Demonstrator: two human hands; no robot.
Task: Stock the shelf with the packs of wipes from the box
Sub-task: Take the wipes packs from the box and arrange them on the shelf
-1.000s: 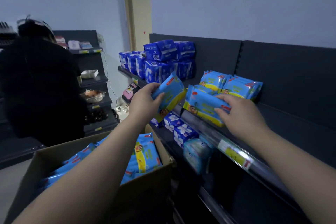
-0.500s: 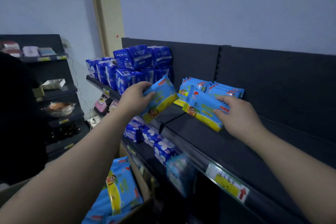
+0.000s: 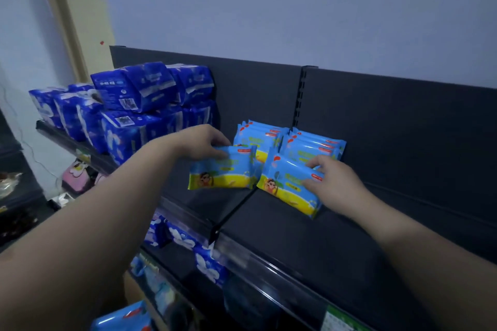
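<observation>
Dark blue packs point(image 3: 134, 105): sitting stacked at the left end of the shelf point(image 3: 295, 244).
Left hand point(image 3: 200, 142): pinching the top edge of the left wipes pack point(image 3: 223, 170), holding it upright at shelf level.
Back stacks point(image 3: 259, 137): lying against the rear panel.
Right hand point(image 3: 336, 185): clasping the right wipes pack point(image 3: 285, 185), which is leaning in front of the stacks.

shelf top point(image 3: 282, 228): split by divider point(image 3: 234, 209) running front to back
left pack point(image 3: 220, 173): left of divider, front of left row point(image 3: 258, 134), upright, gripped at its top by left hand point(image 3: 199, 142)
right pack point(image 3: 285, 188): right of divider, front of right row point(image 3: 314, 144), tilted, held by right hand point(image 3: 338, 188)
both rows: against back panel point(image 3: 390, 129), side by side
bagged stack point(image 3: 134, 105): far left on shelf, two layers
lower packs point(image 3: 185, 239): on level below, under left section
price tag point(image 3: 338, 320): front edge, bottom right
</observation>
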